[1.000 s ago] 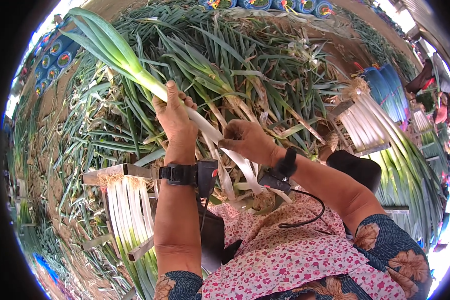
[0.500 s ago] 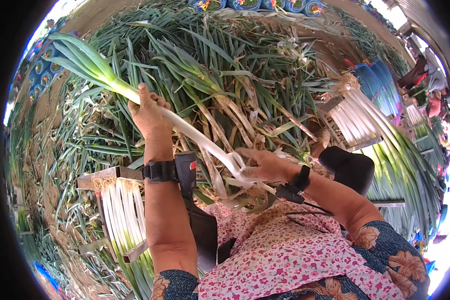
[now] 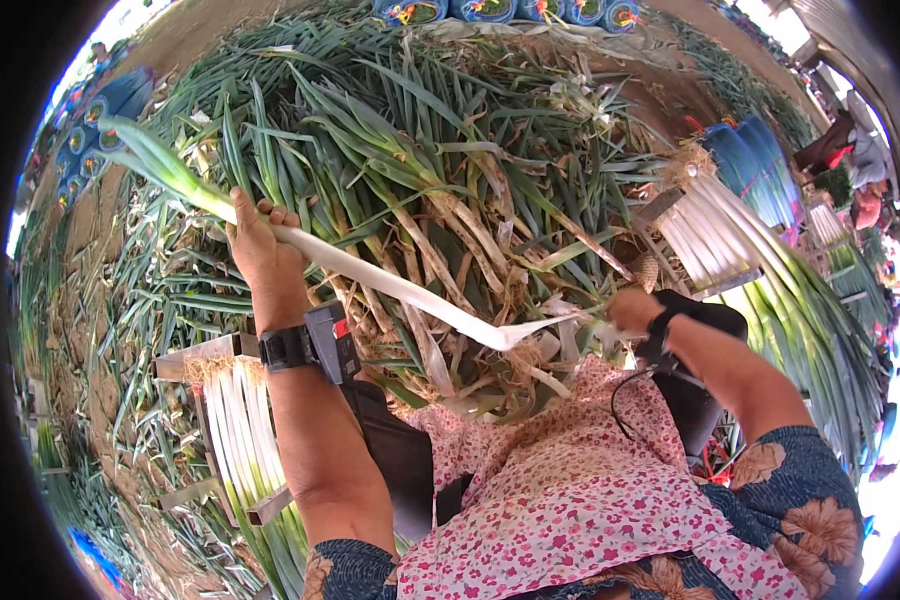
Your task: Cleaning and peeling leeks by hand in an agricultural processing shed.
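Note:
My left hand point(image 3: 265, 250) is closed around a long green onion point(image 3: 390, 283), near where its white stalk turns into green leaves. The onion slants across in front of me, leaves to the upper left and white root end toward the middle. From that end a thin pale strip of peel point(image 3: 545, 325) stretches out to my right hand point(image 3: 630, 312), which is closed on it and somewhat smeared by motion. Beneath lies a heap of unpeeled green onions point(image 3: 460, 225) with dry brown skins.
Metal racks hold peeled green onions, one bundle point(image 3: 242, 410) at the left and another point(image 3: 715, 235) at the right. Blue wrapped bundles point(image 3: 755, 165) stand beyond the right rack, with more point(image 3: 510, 10) along the far edge. A flowered apron point(image 3: 560, 460) covers my lap.
My right hand has moved right, away from the onion's root end, drawing out the strip of peel. My left hand has shifted slightly left and nearer with the onion.

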{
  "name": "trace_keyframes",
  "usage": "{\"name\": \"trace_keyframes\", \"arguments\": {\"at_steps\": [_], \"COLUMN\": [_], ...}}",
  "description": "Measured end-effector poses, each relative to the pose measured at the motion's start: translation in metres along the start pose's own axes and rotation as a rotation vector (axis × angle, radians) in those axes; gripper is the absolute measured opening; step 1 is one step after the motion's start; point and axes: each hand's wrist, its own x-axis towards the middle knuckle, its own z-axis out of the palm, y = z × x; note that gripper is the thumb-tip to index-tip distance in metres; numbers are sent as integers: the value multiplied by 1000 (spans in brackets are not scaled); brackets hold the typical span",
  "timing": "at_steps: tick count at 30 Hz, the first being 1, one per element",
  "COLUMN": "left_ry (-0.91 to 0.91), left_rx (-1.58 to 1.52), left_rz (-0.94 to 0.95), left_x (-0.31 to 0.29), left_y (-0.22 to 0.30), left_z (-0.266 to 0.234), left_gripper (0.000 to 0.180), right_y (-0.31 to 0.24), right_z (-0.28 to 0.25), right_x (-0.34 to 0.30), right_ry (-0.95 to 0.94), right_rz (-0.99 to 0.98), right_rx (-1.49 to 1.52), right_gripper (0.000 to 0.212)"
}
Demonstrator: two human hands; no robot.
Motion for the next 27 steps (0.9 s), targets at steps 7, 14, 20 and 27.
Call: {"name": "trace_keyframes", "arguments": {"at_steps": [7,14,20,27], "left_ry": [-4,-111,15,166], "left_rx": [-17,-55,119,237], "left_rz": [33,12,111,219], "left_x": [2,-5,-29,-54], "left_y": [17,17,50,113], "left_z": [-15,-4,-19,-41], "left_gripper": [28,24,24,25], "right_y": [91,-118,-212,-258], "right_z": [-116,-163,-125,-112], "right_x": [-13,-7,-22,-23], "right_ry": [251,222,158,189], "right_rz": [698,-339,-496,-650], "right_rx": [106,763,1007,887], "right_gripper": [54,36,29,29]}}
